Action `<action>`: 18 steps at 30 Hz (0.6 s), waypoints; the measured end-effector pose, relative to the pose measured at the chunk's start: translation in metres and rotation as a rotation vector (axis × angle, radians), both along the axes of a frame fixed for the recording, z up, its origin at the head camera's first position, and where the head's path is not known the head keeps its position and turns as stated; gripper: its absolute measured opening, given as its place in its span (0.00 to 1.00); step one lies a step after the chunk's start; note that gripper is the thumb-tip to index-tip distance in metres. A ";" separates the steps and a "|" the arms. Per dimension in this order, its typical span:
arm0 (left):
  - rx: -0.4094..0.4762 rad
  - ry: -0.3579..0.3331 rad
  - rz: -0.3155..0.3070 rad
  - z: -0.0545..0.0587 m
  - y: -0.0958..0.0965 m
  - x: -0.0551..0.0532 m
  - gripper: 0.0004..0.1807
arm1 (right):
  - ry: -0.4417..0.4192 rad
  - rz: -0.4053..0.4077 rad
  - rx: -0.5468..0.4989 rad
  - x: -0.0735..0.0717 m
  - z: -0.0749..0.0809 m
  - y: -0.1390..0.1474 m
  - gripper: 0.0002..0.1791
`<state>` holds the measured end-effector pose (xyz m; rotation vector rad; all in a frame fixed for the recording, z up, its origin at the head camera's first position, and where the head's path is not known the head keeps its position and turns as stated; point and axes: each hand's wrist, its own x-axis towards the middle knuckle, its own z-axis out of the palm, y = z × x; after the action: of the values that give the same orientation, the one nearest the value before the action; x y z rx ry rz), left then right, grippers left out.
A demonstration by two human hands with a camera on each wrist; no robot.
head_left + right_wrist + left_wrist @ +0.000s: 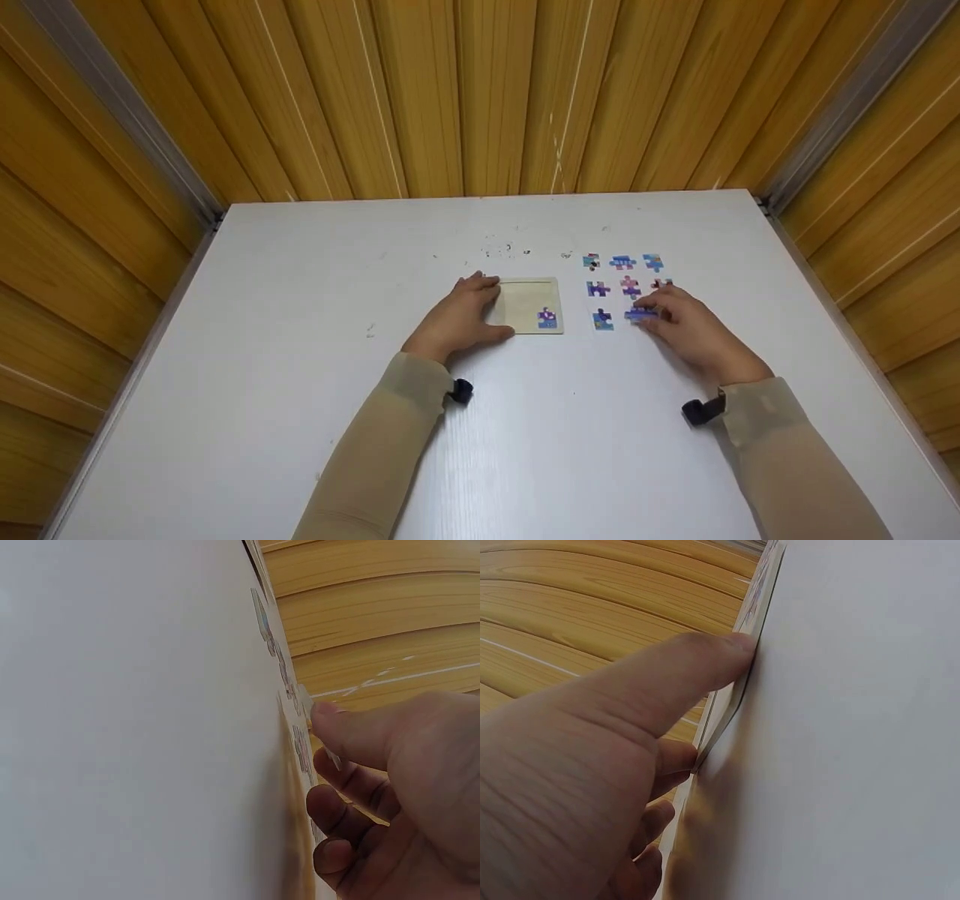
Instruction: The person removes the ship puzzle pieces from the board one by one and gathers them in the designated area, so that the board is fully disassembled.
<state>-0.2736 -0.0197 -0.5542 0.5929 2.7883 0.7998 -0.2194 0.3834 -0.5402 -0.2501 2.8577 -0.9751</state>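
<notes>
A shallow square puzzle tray (517, 304) of pale wood lies on the table, with one purple and blue jigsaw piece (547, 318) in its near right corner. My left hand (461, 319) holds the tray from its left side, thumb on the near edge (739, 694) and fingers at the far left. My right hand (694, 330) pinches a blue-purple jigsaw piece (640, 315) between thumb and fingers; in the right wrist view the piece (305, 701) is seen nearly edge-on. Beside it lies another purple piece (602, 319).
Several loose jigsaw pieces (598, 289) lie in rows right of the tray; one red piece (660, 283) is partly covered by my right hand. The white table (247, 337) has small dark marks near its far side. Yellow wood-grain panels (495, 97) enclose the far side and both flanks.
</notes>
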 end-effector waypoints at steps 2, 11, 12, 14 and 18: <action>0.000 -0.001 0.002 0.000 0.000 0.000 0.49 | 0.002 0.007 0.002 0.001 -0.001 0.000 0.17; 0.000 -0.010 0.008 0.001 0.000 0.001 0.50 | 0.036 0.025 0.045 0.001 -0.001 -0.001 0.18; 0.002 -0.012 0.009 0.001 0.000 0.001 0.50 | 0.034 0.020 0.048 0.001 -0.001 -0.001 0.18; 0.004 -0.013 0.008 0.002 0.000 0.002 0.50 | 0.033 0.015 0.053 0.000 -0.002 -0.001 0.18; -0.001 0.001 -0.005 0.001 0.000 0.002 0.50 | 0.041 0.018 0.060 0.000 -0.003 0.000 0.17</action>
<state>-0.2721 -0.0198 -0.5532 0.6001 2.7872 0.7971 -0.2198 0.3831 -0.5435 -0.2933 2.9109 -0.8900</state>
